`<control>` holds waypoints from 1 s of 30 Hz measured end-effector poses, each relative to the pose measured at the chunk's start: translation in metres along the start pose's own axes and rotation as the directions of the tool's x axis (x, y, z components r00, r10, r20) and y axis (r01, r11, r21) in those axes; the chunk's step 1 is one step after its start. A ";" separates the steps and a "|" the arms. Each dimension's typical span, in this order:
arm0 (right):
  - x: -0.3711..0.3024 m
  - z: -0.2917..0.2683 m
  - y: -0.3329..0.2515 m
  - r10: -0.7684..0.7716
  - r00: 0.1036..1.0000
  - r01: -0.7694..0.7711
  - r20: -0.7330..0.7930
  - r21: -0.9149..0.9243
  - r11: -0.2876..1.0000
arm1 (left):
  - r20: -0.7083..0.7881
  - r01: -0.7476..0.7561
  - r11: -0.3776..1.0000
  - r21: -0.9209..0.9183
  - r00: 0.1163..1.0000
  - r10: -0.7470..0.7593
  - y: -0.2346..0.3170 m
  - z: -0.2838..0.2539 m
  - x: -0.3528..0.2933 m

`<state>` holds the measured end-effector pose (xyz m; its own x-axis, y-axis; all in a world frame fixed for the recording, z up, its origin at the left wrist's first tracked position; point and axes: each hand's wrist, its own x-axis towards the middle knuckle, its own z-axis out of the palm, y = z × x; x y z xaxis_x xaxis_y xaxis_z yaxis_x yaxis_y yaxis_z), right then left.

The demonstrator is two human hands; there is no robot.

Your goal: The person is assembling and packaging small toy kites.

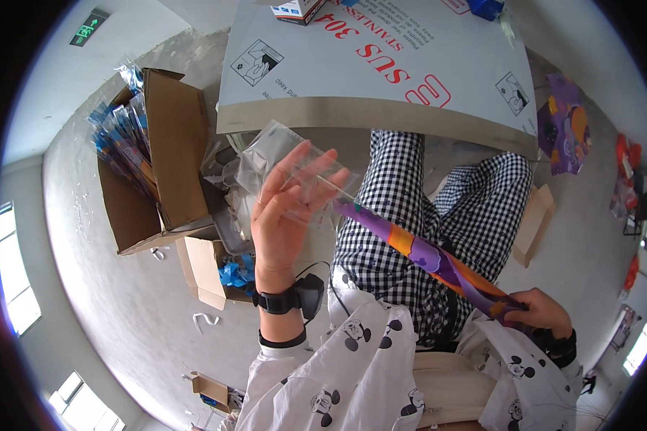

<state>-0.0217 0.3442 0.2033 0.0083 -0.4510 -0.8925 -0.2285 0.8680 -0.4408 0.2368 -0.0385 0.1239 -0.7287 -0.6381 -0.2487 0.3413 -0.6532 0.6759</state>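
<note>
My right hand (543,312) grips the lower right end of a long, tightly rolled purple-and-orange printed sheet (428,256). The roll slants up to the left across my lap, and a thin pale stick (336,187) pokes out of its upper end. A crumpled clear plastic bag (266,149) is in my left hand (284,197), with the film spread over and between the bent fingers. The stick's tip meets the film near those fingertips; whether it is inside the bag I cannot tell.
Ahead stands a table (302,113) covered in printed film, with a small box (298,10) on it. At left, a cardboard carton (177,154) holds several bagged rolls. A smaller carton (203,271) with blue pieces sits below. Another purple printed sheet (566,123) hangs right of the table.
</note>
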 end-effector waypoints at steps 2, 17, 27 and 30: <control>0.001 -0.002 -0.002 -0.003 1.000 0.002 0.015 0.006 1.000 | 0.044 0.003 0.997 0.078 0.999 -0.006 0.000 0.001 -0.001; -0.005 -0.005 -0.001 0.074 0.989 -0.090 0.124 0.127 0.988 | 0.120 -0.106 0.958 0.266 0.990 0.076 -0.005 -0.003 0.000; -0.005 -0.009 0.001 0.069 0.984 -0.088 0.162 0.113 0.990 | 0.112 -0.131 0.822 0.554 0.990 0.082 -0.004 -0.001 0.001; -0.006 -0.010 0.004 0.078 0.983 -0.098 0.168 0.116 0.988 | 0.094 -0.132 0.782 0.610 0.991 0.094 -0.003 0.000 0.000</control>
<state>-0.0322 0.3483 0.2080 0.1538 -0.3408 -0.9275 -0.1133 0.9264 -0.3592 0.2353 -0.0369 0.1221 -0.7461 -0.6553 -0.1182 0.0007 -0.1782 0.9840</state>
